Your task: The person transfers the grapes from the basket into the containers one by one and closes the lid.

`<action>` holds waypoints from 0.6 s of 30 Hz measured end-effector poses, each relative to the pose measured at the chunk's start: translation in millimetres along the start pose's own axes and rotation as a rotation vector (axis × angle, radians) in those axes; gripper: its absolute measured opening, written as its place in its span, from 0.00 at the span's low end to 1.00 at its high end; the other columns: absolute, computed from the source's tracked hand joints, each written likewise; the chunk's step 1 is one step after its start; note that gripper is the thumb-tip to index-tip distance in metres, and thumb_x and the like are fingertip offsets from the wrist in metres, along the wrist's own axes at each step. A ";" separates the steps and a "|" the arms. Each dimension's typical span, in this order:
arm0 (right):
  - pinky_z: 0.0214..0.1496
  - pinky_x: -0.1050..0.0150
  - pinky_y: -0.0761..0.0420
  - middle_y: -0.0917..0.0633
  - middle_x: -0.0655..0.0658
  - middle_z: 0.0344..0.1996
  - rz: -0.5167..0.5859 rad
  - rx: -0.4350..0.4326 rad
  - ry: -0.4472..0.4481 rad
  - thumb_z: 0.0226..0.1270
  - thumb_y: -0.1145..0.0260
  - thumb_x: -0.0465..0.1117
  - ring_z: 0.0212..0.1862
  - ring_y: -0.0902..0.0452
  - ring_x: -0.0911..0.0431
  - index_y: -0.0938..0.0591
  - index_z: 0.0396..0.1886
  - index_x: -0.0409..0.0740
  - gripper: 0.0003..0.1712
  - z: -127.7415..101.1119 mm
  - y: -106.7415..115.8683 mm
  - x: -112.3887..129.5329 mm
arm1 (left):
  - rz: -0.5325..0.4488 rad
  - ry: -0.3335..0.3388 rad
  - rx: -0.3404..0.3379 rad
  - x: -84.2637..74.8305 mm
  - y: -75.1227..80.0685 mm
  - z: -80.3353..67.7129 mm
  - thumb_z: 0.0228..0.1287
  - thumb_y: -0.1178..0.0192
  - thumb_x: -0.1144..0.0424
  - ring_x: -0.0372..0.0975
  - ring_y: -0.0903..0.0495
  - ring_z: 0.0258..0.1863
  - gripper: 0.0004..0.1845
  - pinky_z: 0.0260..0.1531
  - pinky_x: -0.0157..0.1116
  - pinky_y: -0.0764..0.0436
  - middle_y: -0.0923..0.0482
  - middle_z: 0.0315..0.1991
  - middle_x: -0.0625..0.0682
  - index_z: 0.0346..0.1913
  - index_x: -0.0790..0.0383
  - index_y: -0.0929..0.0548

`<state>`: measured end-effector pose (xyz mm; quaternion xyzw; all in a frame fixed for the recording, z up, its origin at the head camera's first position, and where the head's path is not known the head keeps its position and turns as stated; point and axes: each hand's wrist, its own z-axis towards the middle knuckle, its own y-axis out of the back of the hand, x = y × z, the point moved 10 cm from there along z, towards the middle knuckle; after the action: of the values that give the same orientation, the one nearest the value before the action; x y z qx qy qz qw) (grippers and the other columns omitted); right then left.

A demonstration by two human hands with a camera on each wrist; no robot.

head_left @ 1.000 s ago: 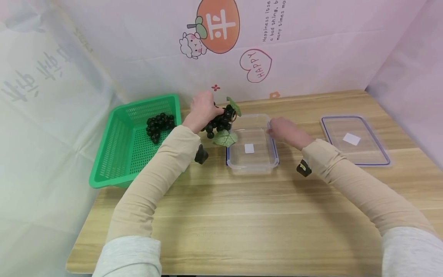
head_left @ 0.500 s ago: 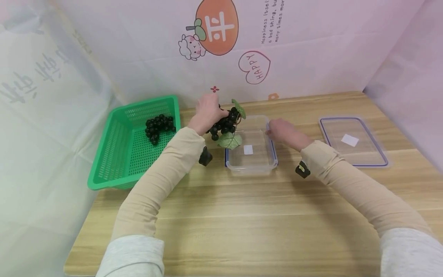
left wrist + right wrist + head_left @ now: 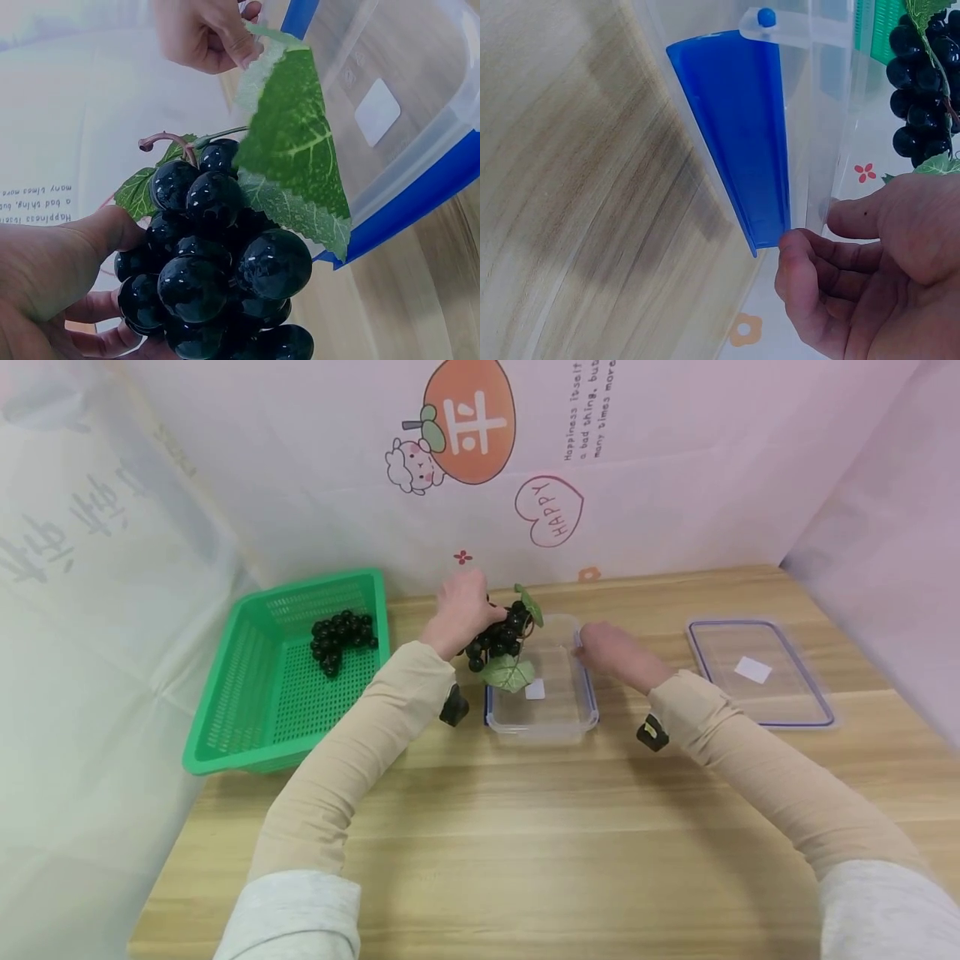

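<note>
**Grape bunch held over clear container**

Head view: the left hand [image 3: 463, 610] grips the grape bunch [image 3: 501, 635] above the clear container's [image 3: 551, 718] left edge; the right hand [image 3: 606, 647] holds its right rim.

Left wrist view: fingers [image 3: 97, 234] curl around the bunch [image 3: 217, 255].

Right wrist view: fingertips [image 3: 799, 247] pinch the blue latch [image 3: 739, 135].

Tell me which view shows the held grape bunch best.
The left wrist view: the grape bunch fills it, berries, leaf and stem clear, in the left hand. The head view shows it small; the right wrist view only its edge.

Grapes [image 3: 497, 635] moved over container [image 3: 573, 714].
</note>
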<state>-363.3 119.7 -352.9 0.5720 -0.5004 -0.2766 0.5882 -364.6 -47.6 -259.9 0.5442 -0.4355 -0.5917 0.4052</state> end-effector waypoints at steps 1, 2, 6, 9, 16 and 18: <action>0.22 0.68 0.32 0.29 0.48 0.17 0.006 0.006 -0.002 0.69 0.44 0.38 0.20 0.35 0.58 0.22 0.27 0.33 0.13 -0.2 -1.1 0.1 | -0.001 -0.003 0.000 -0.8 -1.0 -0.5 0.56 0.35 0.53 0.37 0.40 0.19 0.25 0.19 0.31 0.38 0.45 0.17 0.45 0.16 0.55 0.40; 0.21 0.68 0.32 0.29 0.48 0.17 0.011 0.008 -0.005 0.69 0.44 0.38 0.20 0.35 0.58 0.22 0.28 0.32 0.14 -0.4 -1.7 0.1 | -0.001 -0.010 -0.002 -1.8 -1.9 -0.8 0.56 0.35 0.53 0.37 0.40 0.19 0.25 0.19 0.31 0.38 0.45 0.16 0.45 0.16 0.56 0.40; 0.21 0.69 0.33 0.29 0.48 0.17 0.026 0.020 -0.013 0.69 0.45 0.39 0.19 0.36 0.58 0.22 0.28 0.33 0.13 -0.4 -4.4 0.1 | 0.006 -0.021 -0.003 -4.6 -7.1 -1.6 0.56 0.35 0.53 0.37 0.36 0.20 0.22 0.21 0.31 0.34 0.39 0.16 0.46 0.17 0.57 0.35; 0.21 0.69 0.33 0.30 0.48 0.16 0.019 0.023 -0.011 0.69 0.44 0.39 0.19 0.36 0.58 0.24 0.25 0.36 0.14 0.2 -5.2 0.2 | 0.017 -0.024 0.005 -7.6 -11.0 -1.7 0.56 0.34 0.52 0.37 0.33 0.21 0.20 0.21 0.31 0.33 0.33 0.17 0.46 0.19 0.57 0.31; 0.20 0.70 0.34 0.30 0.49 0.16 0.034 0.018 -0.027 0.69 0.44 0.39 0.19 0.37 0.59 0.24 0.24 0.37 0.14 0.1 -4.0 -2.5 | 0.021 -0.050 0.015 -19.8 -16.2 1.0 0.56 0.34 0.52 0.37 0.32 0.22 0.20 0.22 0.32 0.30 0.32 0.18 0.46 0.18 0.57 0.31; 0.20 0.70 0.34 0.30 0.48 0.16 0.040 0.017 -0.030 0.69 0.43 0.39 0.19 0.37 0.59 0.23 0.25 0.36 0.13 0.0 -3.8 -2.9 | 0.025 -0.059 0.008 -22.6 -16.6 1.7 0.56 0.34 0.52 0.37 0.30 0.23 0.20 0.25 0.34 0.28 0.31 0.19 0.46 0.19 0.57 0.31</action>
<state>-363.3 121.5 -357.3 0.5625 -0.5228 -0.2693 0.5812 -364.6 -21.1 -269.1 0.5225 -0.4565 -0.6006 0.3973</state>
